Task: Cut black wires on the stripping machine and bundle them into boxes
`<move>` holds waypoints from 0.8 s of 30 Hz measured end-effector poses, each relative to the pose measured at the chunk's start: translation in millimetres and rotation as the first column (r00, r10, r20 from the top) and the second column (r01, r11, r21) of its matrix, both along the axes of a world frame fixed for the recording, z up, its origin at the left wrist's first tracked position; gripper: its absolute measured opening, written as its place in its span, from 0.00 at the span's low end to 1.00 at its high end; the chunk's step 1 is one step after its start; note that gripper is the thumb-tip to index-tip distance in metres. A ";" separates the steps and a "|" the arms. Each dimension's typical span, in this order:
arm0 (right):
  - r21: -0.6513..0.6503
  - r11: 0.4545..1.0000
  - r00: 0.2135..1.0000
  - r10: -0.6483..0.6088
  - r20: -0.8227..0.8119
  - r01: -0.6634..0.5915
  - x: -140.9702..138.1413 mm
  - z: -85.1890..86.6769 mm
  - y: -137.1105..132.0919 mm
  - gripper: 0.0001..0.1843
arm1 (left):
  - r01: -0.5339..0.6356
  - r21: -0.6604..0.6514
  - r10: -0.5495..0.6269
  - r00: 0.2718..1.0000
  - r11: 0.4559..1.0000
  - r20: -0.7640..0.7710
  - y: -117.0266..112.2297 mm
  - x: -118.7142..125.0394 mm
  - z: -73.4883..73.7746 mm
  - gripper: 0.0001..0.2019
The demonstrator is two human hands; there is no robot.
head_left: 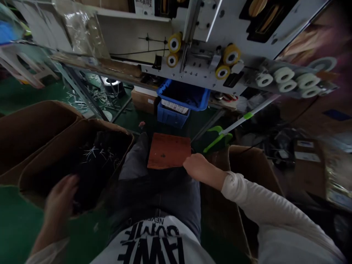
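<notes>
A reddish-orange board [169,150] lies across my lap. My right hand [200,167] is closed in a fist at the board's right corner; whatever is inside the fingers is hidden. Dark material [165,183] spreads over my thighs just below the board, and I cannot tell whether the fist grips it. On the other side, my left hand [62,194] is smeared by motion at the near edge of an open cardboard box [35,172]. Inside that box sits a dark heap [92,176] with several thin white ties [95,151] on top. Left fingers are too blurred to read.
A machine with yellow rollers [174,43] and white rollers [284,75] stands ahead. Beneath it are a blue basket [203,104] and a small brown carton [144,101]. Another open cardboard box [247,156] stands at my right, near a green-ended pole [249,116].
</notes>
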State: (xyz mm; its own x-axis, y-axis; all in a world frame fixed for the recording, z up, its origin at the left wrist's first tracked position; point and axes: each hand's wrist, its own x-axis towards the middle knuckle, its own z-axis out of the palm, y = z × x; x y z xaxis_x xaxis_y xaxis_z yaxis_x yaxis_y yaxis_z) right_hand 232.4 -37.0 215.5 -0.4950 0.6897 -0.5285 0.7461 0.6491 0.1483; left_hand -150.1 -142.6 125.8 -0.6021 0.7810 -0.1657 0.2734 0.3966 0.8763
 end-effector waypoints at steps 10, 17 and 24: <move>-0.042 0.999 0.986 0.003 0.166 0.004 -42.6 17.6 24.3 0.08 | 0.921 0.033 -0.909 0.390 0.389 -0.146 104.9 241.6 0.7 0.31; 0.272 0.959 0.919 0.041 -0.392 0.074 3.0 28.3 52.9 0.28 | 0.864 0.202 -0.867 0.390 0.461 0.309 128.3 228.5 -10.2 0.16; 0.199 0.916 0.356 0.067 -0.932 0.348 15.7 -8.5 55.7 0.35 | 0.769 0.277 -0.694 0.281 0.576 0.663 144.6 205.7 -5.7 0.19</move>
